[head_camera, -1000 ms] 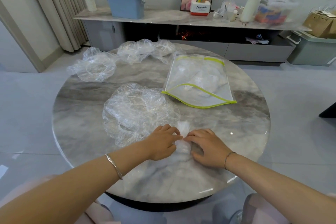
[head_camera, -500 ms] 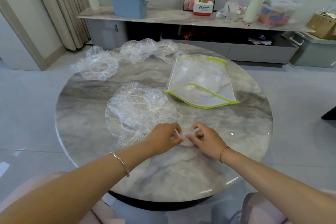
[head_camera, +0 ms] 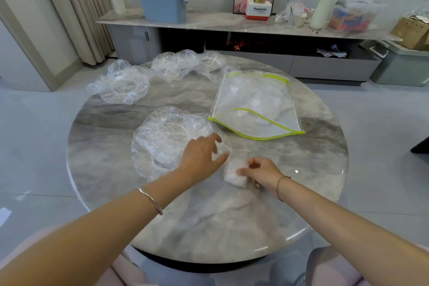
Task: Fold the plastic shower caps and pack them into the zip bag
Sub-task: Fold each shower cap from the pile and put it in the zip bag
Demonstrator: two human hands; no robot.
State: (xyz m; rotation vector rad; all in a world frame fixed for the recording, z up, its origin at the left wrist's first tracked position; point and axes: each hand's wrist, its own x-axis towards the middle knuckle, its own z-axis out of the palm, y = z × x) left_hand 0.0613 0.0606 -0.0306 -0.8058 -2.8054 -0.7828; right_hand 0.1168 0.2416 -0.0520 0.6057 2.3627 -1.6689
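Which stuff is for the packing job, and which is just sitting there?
For the job: folded cap, held by the right hand; loose cap by the left hand; far caps; zip bag.
Just lying about: blue bin, Panasonic box, white roll, cardboard box.

Single head-worn wide-angle view: looks forward and down from above the near rim of the round table point(head_camera: 209, 227), close over left hand point(head_camera: 199, 158) and right hand point(head_camera: 262, 173), far sideboard point(head_camera: 209, 22) along the top.
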